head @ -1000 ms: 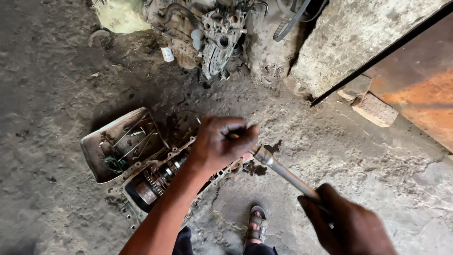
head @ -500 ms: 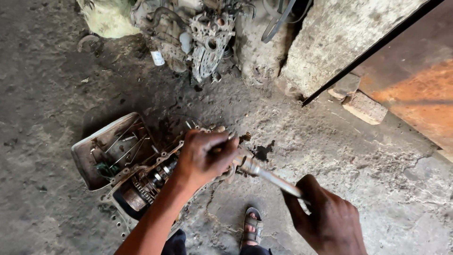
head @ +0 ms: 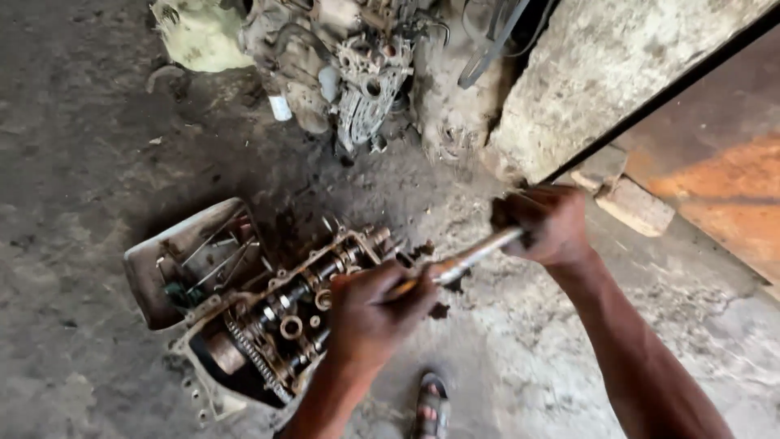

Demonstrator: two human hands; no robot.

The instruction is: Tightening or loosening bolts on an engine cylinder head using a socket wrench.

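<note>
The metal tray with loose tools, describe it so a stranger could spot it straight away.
Start at the grimy engine block lying open on the concrete floor. The tray sits against its upper-left side, away from the left hand. It is the only shallow, pale, rounded-corner container, with thin rods lying inside.

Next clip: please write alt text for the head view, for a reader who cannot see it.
Seen from above, the left hand steadies the head of a long metal wrench on a greasy, opened metal engine block lying on a dirty concrete floor, while the right hand grips the handle. A shallow metal tray of tools sits beside the block, and a sandalled foot shows below.
</note>
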